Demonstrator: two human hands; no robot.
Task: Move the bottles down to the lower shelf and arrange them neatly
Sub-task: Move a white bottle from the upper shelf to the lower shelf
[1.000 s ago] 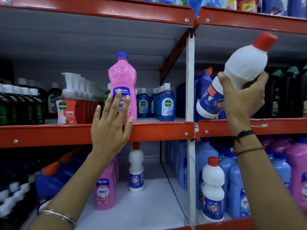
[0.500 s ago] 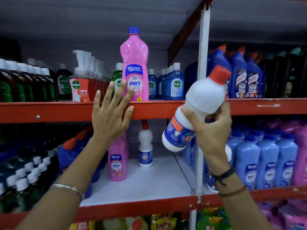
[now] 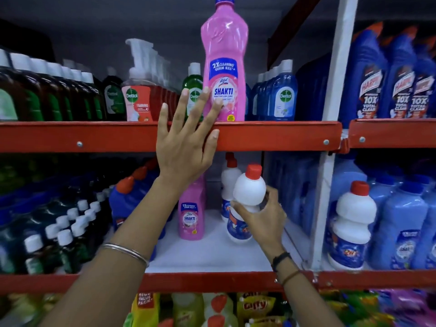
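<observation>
Right hand (image 3: 262, 218) wrapped around the waist of a white bottle (image 3: 247, 199), red cap up and tilted slightly right, base hanging just above the white floor of the lower shelf (image 3: 212, 258). Directly behind it stands a second white bottle (image 3: 228, 182), upright; a small pink bottle (image 3: 191, 213) stands to their left. The held bottle's long axis is near vertical, so setting it down looks like a short drop, just in front of its twin. Left hand (image 3: 186, 147) is spread flat, fingers wide, palm over the red edge of the upper shelf (image 3: 271, 135), fingertips reaching the tall pink bottle (image 3: 224, 67) standing there. That hand is nearer to it, likely the next pick.
</observation>
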